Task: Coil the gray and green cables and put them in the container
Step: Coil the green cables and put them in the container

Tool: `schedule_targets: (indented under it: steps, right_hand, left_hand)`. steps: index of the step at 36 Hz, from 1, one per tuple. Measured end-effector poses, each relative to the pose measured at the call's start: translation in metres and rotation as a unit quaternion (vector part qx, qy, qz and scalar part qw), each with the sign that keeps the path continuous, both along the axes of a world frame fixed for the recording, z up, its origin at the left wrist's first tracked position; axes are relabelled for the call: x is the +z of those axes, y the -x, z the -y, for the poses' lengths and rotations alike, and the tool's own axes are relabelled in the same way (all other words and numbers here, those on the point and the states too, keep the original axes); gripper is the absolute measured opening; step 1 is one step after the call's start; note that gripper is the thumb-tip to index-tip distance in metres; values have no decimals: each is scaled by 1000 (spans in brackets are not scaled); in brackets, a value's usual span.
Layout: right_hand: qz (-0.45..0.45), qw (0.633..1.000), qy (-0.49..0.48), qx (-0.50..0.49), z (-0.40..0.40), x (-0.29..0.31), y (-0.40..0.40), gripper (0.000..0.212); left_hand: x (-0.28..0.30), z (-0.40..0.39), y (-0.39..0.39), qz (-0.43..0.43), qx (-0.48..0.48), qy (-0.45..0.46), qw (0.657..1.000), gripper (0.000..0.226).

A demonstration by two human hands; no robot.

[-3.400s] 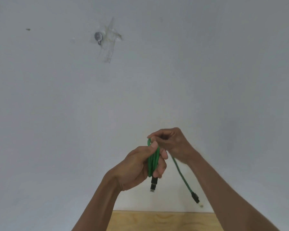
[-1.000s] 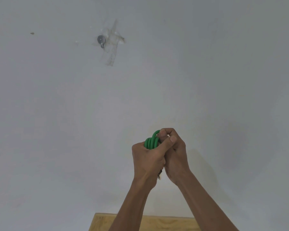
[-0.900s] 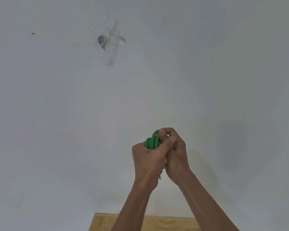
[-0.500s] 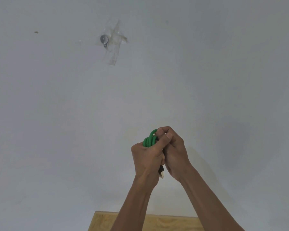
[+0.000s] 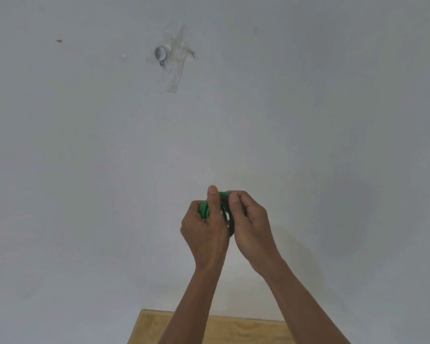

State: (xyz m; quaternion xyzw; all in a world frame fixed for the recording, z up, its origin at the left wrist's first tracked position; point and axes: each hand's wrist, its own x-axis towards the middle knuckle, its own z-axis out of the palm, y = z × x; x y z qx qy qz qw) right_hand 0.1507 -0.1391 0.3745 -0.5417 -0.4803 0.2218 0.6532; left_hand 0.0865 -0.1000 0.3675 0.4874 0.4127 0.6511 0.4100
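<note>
The green cable [image 5: 205,211] is wound into a small bundle of loops held up in front of a white wall. My left hand [image 5: 204,232] grips the bundle from the left, thumb raised over its top. My right hand [image 5: 252,228] holds the right side of the loops, fingers curled over their upper edge. Most of the coil and both plugs are hidden between my hands. Neither the gray cable nor the container is in view.
A light wooden surface [image 5: 233,330] shows at the bottom edge, between and below my forearms. On the white wall, up and to the left, a small metal fitting [image 5: 160,53] sits under strips of clear tape.
The hanging cable end seen 3.4 s ago has been wound into the bundle. Since half a second ago my hands have parted slightly, and the dangling plug is hidden.
</note>
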Motion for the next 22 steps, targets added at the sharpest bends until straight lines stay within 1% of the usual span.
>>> schedule_targets:
  steps: [3, 5, 7, 9, 14, 16, 19, 22]
  right_hand:
    - [113, 991, 62, -30, 6, 7, -6, 22]
    - [149, 985, 90, 2, 11, 14, -12, 22]
    - [112, 987, 97, 64, 15, 20, -16, 18]
    - [57, 990, 90, 93, 16, 23, -18, 14]
    - [-6, 998, 47, 41, 9, 15, -14, 13]
    - [-25, 999, 27, 26, 8, 12, -10, 13]
    - [-41, 999, 1, 6, 6, 12, -3, 12]
    - [-34, 999, -16, -20, 4, 12, 3, 11]
  left_hand:
    - [-1, -8, 7, 8, 30, 7, 999, 56]
    - [-2, -11, 11, 14, 33, 14, 999, 55]
    - [-1, -12, 13, 22, 31, 30, 999, 54]
    - [0, -14, 13, 31, 18, 41, 999, 54]
    - [5, -18, 13, 54, -30, 57, 996, 50]
    - [6, -18, 14, 59, -35, 54, 996, 49]
    - [8, -18, 16, 50, -34, 47, 997, 50]
    - [6, -15, 15, 73, -51, 72, 993, 51]
